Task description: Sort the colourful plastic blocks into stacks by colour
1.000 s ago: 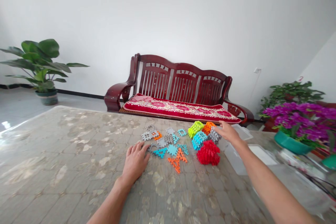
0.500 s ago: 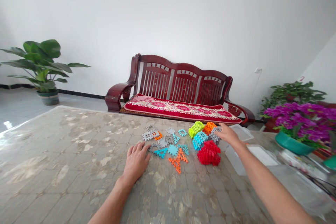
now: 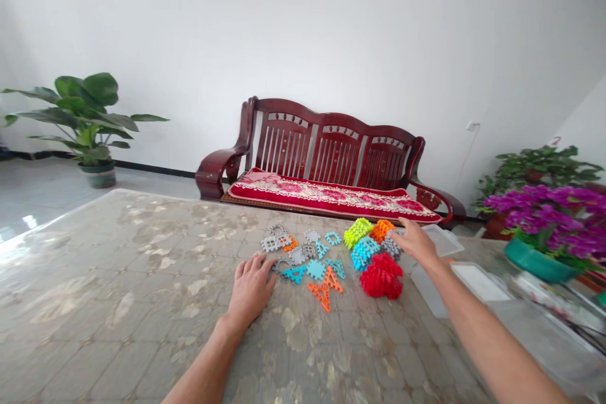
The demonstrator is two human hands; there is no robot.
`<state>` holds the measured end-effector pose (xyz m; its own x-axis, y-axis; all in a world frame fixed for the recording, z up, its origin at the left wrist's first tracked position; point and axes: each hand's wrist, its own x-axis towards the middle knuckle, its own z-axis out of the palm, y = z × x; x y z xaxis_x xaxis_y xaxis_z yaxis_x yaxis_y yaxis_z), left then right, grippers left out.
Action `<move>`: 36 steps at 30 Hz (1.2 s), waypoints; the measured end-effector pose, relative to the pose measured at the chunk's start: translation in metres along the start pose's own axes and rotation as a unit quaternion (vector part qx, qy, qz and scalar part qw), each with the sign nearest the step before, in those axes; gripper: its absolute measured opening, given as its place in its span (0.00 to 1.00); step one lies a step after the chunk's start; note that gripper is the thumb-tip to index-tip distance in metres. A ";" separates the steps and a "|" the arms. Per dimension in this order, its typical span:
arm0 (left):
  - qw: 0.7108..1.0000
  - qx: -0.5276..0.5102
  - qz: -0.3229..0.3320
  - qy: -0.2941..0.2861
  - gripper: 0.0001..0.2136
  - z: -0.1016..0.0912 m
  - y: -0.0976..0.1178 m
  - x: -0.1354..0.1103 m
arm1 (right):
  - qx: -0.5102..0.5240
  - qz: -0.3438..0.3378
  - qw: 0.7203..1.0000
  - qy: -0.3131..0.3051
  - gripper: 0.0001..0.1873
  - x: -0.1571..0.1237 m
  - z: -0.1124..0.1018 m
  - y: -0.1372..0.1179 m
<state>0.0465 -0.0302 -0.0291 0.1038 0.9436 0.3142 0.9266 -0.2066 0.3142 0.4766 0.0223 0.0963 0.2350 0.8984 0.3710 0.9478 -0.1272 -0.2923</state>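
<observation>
Although neither hand grips anything, the open left hand (image 3: 250, 290) rests on the glossy surface (image 3: 118, 246) just beside flat notched plastic tiles (image 3: 303, 265). Right of those tiles sit 5 ridged plastic stacks (image 3: 364, 252): red, blue, lime, orange and gray. The open right hand (image 3: 419, 245) reaches the gray stack (image 3: 391, 247), with 1 clear plastic tub (image 3: 428, 284) just beyond.

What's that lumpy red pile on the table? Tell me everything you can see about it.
The red pile is a heap of glossy plastic pieces with toothed edges, packed together at angles rather than lying flat. It sits on the patterned table, against a stack of blue pieces. The person's right hand is near it, not touching.
</observation>
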 end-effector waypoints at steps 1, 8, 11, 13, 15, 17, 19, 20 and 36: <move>1.000 0.000 -0.001 -0.001 0.18 0.000 0.000 0.000 | 0.010 -0.011 1.000 0.018 0.28 -0.003 -0.001 -0.010; 1.000 0.010 -0.003 -0.016 0.18 -0.004 0.003 -0.001 | 0.164 -0.176 0.966 -0.098 0.18 -0.052 0.040 -0.103; 1.000 0.010 -0.002 -0.020 0.18 -0.005 0.003 -0.001 | 0.139 -0.221 0.948 -0.180 0.22 -0.074 0.072 -0.136; 1.000 0.008 -0.002 -0.018 0.18 -0.006 0.003 -0.001 | 0.117 -0.224 0.947 -0.200 0.24 -0.080 0.091 -0.152; 1.000 0.006 -0.001 -0.017 0.17 -0.005 0.002 -0.001 | 0.101 -0.231 0.946 -0.203 0.26 -0.080 0.105 -0.165; 1.000 0.004 0.000 -0.017 0.17 -0.004 0.001 0.000 | 0.089 -0.244 0.943 -0.208 0.28 -0.077 0.114 -0.175; 1.000 0.003 0.000 -0.017 0.17 -0.003 0.001 0.000 | 0.074 -0.258 0.939 -0.217 0.29 -0.074 0.120 -0.182; 1.000 0.003 -0.001 -0.017 0.17 -0.002 0.000 0.000 | 0.065 -0.264 0.937 -0.219 0.29 -0.073 0.122 -0.185; 1.000 -0.003 -0.009 -0.016 0.16 -0.006 0.004 -0.001 | 0.004 -0.246 0.953 -0.174 0.21 -0.082 0.112 -0.180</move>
<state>0.0476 -0.0331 -0.0229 0.0995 0.9548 0.2802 0.9261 -0.1918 0.3248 0.2626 0.0184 0.0196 -0.3257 0.9333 0.1510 0.9224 0.3488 -0.1661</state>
